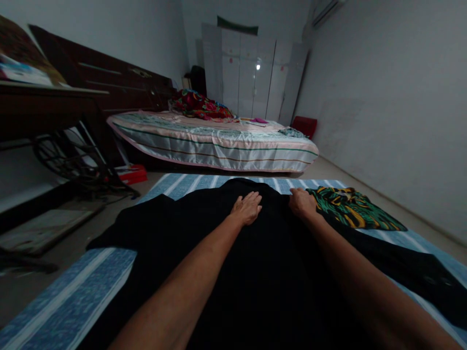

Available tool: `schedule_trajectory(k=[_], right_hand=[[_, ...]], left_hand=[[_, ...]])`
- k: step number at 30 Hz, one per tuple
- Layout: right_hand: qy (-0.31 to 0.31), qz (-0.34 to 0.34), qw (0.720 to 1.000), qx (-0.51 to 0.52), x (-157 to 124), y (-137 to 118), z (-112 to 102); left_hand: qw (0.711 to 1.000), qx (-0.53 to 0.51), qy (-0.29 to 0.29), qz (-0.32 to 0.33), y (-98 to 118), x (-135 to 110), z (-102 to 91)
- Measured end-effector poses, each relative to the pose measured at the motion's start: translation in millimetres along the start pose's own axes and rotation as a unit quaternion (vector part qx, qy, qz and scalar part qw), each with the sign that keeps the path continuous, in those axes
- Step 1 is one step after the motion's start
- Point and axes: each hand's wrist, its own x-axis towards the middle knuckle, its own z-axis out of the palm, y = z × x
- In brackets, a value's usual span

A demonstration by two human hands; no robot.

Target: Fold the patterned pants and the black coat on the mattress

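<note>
A black jacket (248, 282) lies spread out on a blue and white striped cloth (91, 277), its collar end pointing away from me. One sleeve stretches to the right, where small round buttons show near the cuff. My left hand (247, 207) rests flat on the jacket just below the collar, fingers extended. At the jacket's right shoulder, my right hand (302, 201) has its fingers curled in on the edge of the fabric. Beside that hand lies a folded green, yellow and black patterned cloth (353, 209).
Beyond the striped cloth stands a bed (219, 146) with a red floral blanket (200, 104). A treadle sewing machine table (47, 107) is on the left, near a red box (131, 173). A wardrobe (248, 73) fills the back; a bare wall (394, 97) runs along the right.
</note>
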Motion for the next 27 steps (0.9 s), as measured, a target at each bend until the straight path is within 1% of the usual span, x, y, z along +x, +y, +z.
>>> schedule_trajectory(k=[4, 7, 9, 13, 15, 18, 21, 24, 27], right_hand=[[-0.048, -0.019, 0.998, 0.032, 17, 14, 13], [-0.058, -0.018, 0.997, 0.056, 21, 19, 17], [-0.051, -0.011, 0.996, 0.070, 23, 23, 13], [-0.039, 0.008, 0.995, 0.096, 26, 37, -8], [-0.043, 0.021, 0.994, 0.099, 27, 44, -16], [-0.052, 0.035, 0.995, 0.082, 26, 51, -18], [-0.048, 0.045, 0.997, 0.042, 24, 54, -11], [-0.050, 0.057, 0.997, -0.008, 19, 53, -6], [-0.055, 0.052, 0.995, -0.066, 13, 45, -7]], left_hand=[[1.000, -0.004, -0.013, 0.006, -1, 0, -2.4], [1.000, -0.010, -0.024, 0.003, -1, 1, -4.1], [0.999, -0.014, -0.030, 0.001, -1, 1, -4.6], [0.999, -0.025, -0.037, -0.006, 0, 2, -4.6], [0.999, -0.029, -0.039, -0.010, 0, 2, -4.6], [0.999, -0.033, -0.042, -0.012, 0, 3, -4.4], [0.998, -0.032, -0.048, -0.011, -1, 4, -4.2], [0.998, -0.028, -0.055, -0.007, -1, 5, -4.7], [0.998, -0.024, -0.055, 0.001, 0, 4, -5.8]])
